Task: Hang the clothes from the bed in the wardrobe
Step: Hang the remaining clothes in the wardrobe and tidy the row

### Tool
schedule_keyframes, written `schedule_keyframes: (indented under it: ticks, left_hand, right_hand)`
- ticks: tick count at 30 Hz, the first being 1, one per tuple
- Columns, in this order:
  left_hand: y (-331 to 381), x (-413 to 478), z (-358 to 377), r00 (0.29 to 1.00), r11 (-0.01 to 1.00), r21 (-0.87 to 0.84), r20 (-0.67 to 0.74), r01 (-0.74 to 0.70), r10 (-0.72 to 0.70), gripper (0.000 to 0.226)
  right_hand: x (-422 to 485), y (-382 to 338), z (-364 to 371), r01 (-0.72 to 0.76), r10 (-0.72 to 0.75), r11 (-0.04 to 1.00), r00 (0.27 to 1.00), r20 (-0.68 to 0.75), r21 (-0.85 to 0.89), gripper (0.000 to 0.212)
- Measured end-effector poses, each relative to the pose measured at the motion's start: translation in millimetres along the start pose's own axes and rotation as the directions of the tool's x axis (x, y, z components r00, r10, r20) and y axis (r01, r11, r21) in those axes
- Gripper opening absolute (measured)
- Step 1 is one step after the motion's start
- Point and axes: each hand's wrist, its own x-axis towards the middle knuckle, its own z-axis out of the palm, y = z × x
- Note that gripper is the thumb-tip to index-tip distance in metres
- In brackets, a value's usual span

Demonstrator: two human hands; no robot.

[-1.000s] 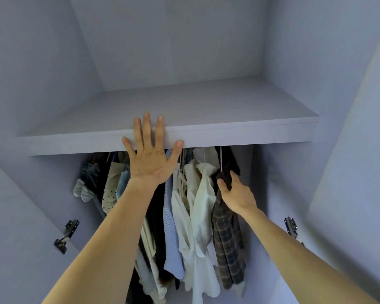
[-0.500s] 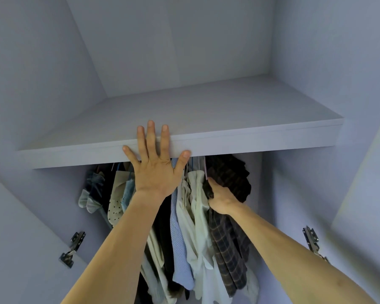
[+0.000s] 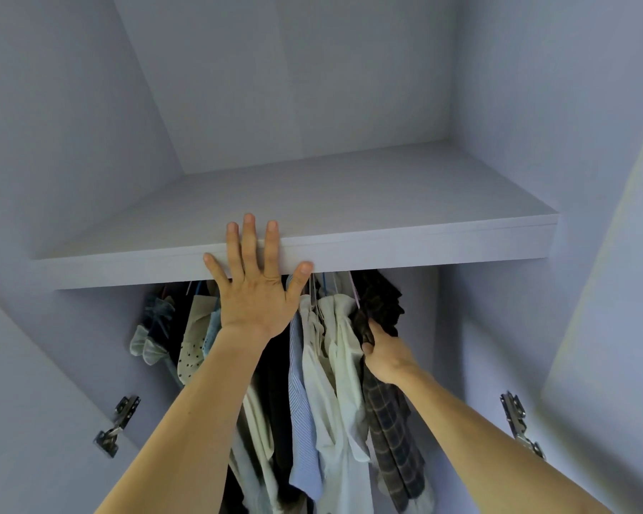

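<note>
Up on the shelf edge, the left fingers [image 3: 248,246] are spread flat. The three middle ones lap over the lip of the shelf [image 3: 442,243], while thumb and little finger splay against its front face. The left hand [image 3: 255,294] holds nothing; it only braces. Lower and to the right, the right hand [image 3: 388,358] curls its fingers round a bunch of the dark plaid shirt [image 3: 396,421], high up where the cloth gathers.

That shirt hangs at the right end of the row inside the wardrobe [image 3: 312,87], touching the cream shirt [image 3: 344,372] beside it. A blue striped shirt [image 3: 301,402] hangs further left. I cannot see the rail, or whether the hanger hook is seated; the shelf hides both.

I judge the plaid shirt light, soft and limp. It will fold and slip wherever I squeeze, and cloth alone gives me no say over the hook. I would take hold at the hanger's neck or shoulder, through the fabric. Lower on the body, a pull could drag it off the hanger.
</note>
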Motion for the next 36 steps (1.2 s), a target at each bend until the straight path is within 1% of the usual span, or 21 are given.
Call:
schedule_keyframes:
  ticks: [4, 7, 9, 11, 12, 14, 16, 17, 21, 23, 24, 26, 29, 32, 34, 36]
  left_hand:
    - [2.1, -2.4, -12.5, 0.997, 1.0, -0.003, 0.081, 0.007, -0.007, 0.075]
    - [0.9, -11.9, -30.7, 0.992, 1.0, -0.025, 0.125, -0.014, 0.017, 0.077]
    - [-1.5, -26.9, -40.8, 0.989, 0.996, -0.089, 0.146, 0.0, 0.013, 0.081]
    - [-9.3, -53.8, -43.7, 0.98, 0.985, -0.157, 0.196, 0.065, -0.033, 0.08]
    - [-15.8, -72.9, -42.3, 0.966, 0.974, -0.188, 0.249, 0.124, -0.075, 0.078]
    - [-31.8, -122.1, -36.2, 0.909, 0.936, -0.229, 0.383, 0.267, -0.166, 0.072]
    - [-48.8, -182.6, -30.3, 0.838, 0.888, -0.236, 0.488, 0.395, -0.243, 0.065]
    - [-57.7, -216.3, -28.4, 0.812, 0.875, -0.217, 0.514, 0.433, -0.275, 0.063]
    - [-93.2, -358.6, -42.4, 0.751, 0.888, -0.008, 0.539, 0.459, -0.383, 0.06]
    - [-106.7, -426.4, -62.5, 0.711, 0.866, 0.076, 0.539, 0.494, -0.452, 0.061]
    - [-112.0, -458.7, -75.2, 0.684, 0.839, 0.108, 0.529, 0.533, -0.503, 0.061]
    - [-116.5, -522.9, -102.4, 0.605, 0.754, 0.148, 0.508, 0.64, -0.614, 0.061]
    - [-113.4, -622.5, -140.3, 0.461, 0.593, 0.199, 0.459, 0.78, -0.76, 0.059]
    - [-98.8, -716.9, -173.7, 0.279, 0.4, 0.251, 0.407, 0.881, -0.87, 0.059]
    - [-82.5, -772.4, -195.6, 0.147, 0.26, 0.279, 0.369, 0.924, -0.918, 0.058]
    - [-64.7, -818.8, -217.4, 0.04, 0.132, 0.278, 0.311, 0.952, -0.949, 0.056]
  right_hand:
    - [-25.1, -6.7, 2.6, 0.007, -0.006, 1.0, 0.999, 0.037, -0.025, 0.065]
    - [-49.9, -8.0, -2.1, 0.01, -0.011, 1.0, 1.0, -0.029, -0.029, 0.063]
    - [-74.3, -11.2, -4.2, 0.044, -0.037, 0.996, 0.996, -0.086, 0.073, 0.064]
    - [-106.8, -18.0, -7.3, 0.108, -0.082, 0.977, 0.987, -0.142, 0.186, 0.062]
    - [-124.6, -22.7, -7.9, 0.153, -0.119, 0.965, 0.979, -0.163, 0.214, 0.06]
    - [-159.4, -31.4, -4.6, 0.264, -0.217, 0.934, 0.955, -0.204, 0.24, 0.056]
    - [-191.0, -37.7, 3.9, 0.366, -0.32, 0.902, 0.923, -0.214, 0.229, 0.052]
    - [-205.9, -40.8, 9.8, 0.408, -0.367, 0.891, 0.906, -0.213, 0.201, 0.05]
    - [-257.7, -44.6, 44.1, 0.536, -0.524, 0.842, 0.84, -0.139, 0.068, 0.047]
    - [-282.2, -45.8, 67.9, 0.59, -0.586, 0.806, 0.807, -0.069, 0.043, 0.046]
    - [-294.6, -47.7, 83.1, 0.615, -0.614, 0.788, 0.789, -0.022, 0.035, 0.044]
    - [-322.1, -54.8, 117.1, 0.666, -0.666, 0.745, 0.74, 0.095, 0.032, 0.042]
    - [-372.1, -70.4, 173.1, 0.758, -0.744, 0.649, 0.617, 0.255, 0.059, 0.038]
    - [-432.5, -83.9, 224.9, 0.848, -0.789, 0.525, 0.454, 0.415, 0.07, 0.044]
    - [-474.8, -92.7, 250.5, 0.895, -0.772, 0.439, 0.33, 0.543, 0.079, 0.041]
    - [-513.4, -103.1, 271.3, 0.928, -0.752, 0.354, 0.207, 0.626, 0.117, 0.044]
